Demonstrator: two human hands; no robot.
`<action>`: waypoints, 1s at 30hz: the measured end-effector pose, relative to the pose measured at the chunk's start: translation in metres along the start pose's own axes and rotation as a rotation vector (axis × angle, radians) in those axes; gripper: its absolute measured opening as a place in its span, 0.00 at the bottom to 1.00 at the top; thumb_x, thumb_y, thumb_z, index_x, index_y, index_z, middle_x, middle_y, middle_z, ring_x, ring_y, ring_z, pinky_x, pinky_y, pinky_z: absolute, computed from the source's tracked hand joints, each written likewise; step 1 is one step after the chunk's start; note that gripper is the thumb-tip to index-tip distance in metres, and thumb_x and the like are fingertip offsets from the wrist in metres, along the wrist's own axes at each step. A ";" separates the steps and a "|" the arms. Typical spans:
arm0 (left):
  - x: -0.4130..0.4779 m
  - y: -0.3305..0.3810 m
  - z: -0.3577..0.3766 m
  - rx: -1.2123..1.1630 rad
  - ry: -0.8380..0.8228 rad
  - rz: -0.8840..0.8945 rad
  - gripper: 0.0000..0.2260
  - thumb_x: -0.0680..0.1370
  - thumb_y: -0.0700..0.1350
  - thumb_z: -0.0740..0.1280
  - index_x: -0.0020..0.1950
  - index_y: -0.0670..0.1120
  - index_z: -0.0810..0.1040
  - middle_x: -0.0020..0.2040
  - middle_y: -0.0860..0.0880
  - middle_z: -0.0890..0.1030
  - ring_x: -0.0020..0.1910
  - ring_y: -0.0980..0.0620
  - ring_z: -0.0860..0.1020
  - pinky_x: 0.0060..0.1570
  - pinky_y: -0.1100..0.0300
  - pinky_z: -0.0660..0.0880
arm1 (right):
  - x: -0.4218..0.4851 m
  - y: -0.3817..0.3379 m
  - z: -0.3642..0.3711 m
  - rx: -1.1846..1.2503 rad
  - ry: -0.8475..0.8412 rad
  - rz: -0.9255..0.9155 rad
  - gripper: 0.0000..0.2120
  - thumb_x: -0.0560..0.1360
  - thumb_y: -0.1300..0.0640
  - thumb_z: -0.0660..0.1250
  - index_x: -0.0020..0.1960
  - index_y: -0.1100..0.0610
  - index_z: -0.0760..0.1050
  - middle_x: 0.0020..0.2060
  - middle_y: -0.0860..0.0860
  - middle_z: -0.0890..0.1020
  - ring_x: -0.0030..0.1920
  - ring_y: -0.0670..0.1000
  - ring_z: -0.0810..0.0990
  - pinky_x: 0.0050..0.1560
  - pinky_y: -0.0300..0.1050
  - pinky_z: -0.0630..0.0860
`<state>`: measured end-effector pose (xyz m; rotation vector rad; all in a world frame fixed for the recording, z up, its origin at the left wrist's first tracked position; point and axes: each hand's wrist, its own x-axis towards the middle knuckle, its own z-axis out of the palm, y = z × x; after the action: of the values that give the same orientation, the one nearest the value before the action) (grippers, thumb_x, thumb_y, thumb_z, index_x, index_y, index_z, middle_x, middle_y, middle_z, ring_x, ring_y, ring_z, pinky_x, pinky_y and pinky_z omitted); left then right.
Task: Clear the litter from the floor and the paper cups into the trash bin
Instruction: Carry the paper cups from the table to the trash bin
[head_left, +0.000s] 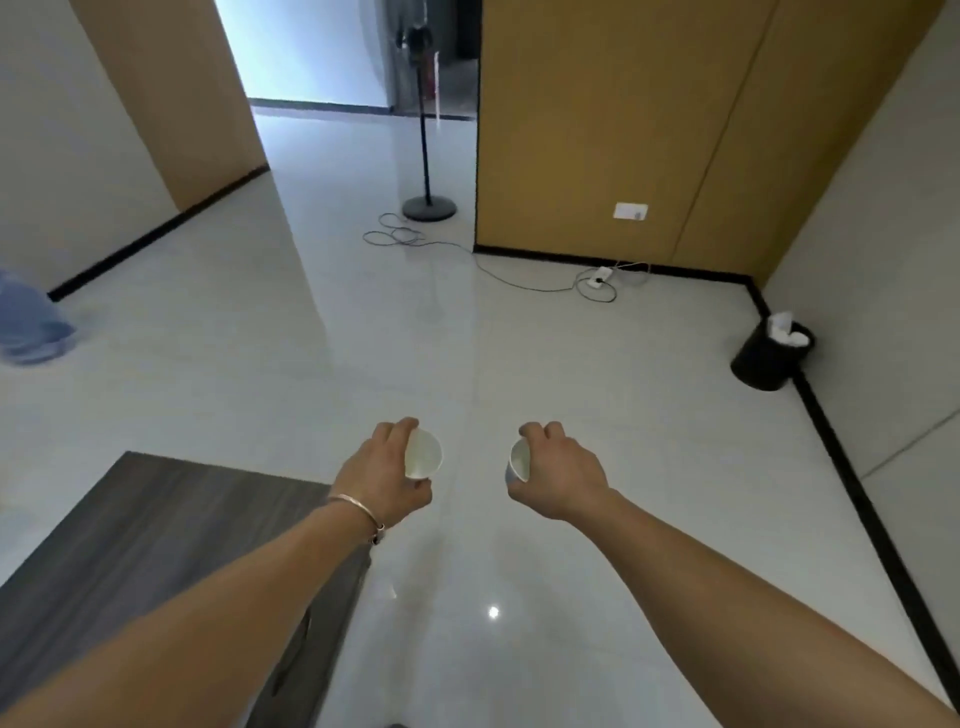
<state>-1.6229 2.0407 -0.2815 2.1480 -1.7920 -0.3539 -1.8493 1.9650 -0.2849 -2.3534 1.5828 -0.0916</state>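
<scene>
Left hand (387, 478) fingers (402, 427) clasp one paper cup (423, 454), right hand (563, 480) fingers (537, 431) another paper cup (519, 462), both plain white.

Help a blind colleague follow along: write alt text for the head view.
The left hand grips one white paper cup and the right hand grips a second cup above a glossy floor. A black trash bin holding white paper stands by the wall, ahead right.
</scene>
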 end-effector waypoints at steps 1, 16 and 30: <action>0.014 0.021 0.008 0.005 -0.020 0.043 0.34 0.68 0.54 0.70 0.71 0.51 0.61 0.65 0.49 0.69 0.57 0.45 0.74 0.51 0.54 0.74 | -0.001 0.021 -0.008 0.015 0.020 0.041 0.32 0.72 0.41 0.65 0.72 0.50 0.60 0.62 0.53 0.69 0.57 0.57 0.75 0.50 0.49 0.74; 0.241 0.271 0.156 -0.032 -0.315 0.541 0.33 0.69 0.54 0.70 0.71 0.50 0.61 0.67 0.52 0.68 0.59 0.48 0.74 0.52 0.56 0.75 | 0.036 0.292 -0.058 0.126 0.021 0.647 0.34 0.71 0.44 0.67 0.73 0.49 0.58 0.62 0.52 0.67 0.58 0.55 0.73 0.53 0.49 0.75; 0.421 0.486 0.270 0.000 -0.424 0.722 0.35 0.71 0.54 0.68 0.74 0.52 0.57 0.67 0.53 0.65 0.60 0.49 0.72 0.55 0.57 0.73 | 0.124 0.537 -0.124 0.196 0.058 0.856 0.34 0.71 0.44 0.67 0.72 0.48 0.58 0.61 0.51 0.67 0.58 0.54 0.73 0.52 0.47 0.74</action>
<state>-2.0905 1.5255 -0.3305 1.3363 -2.6318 -0.6413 -2.3082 1.6393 -0.3331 -1.3831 2.3312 -0.1148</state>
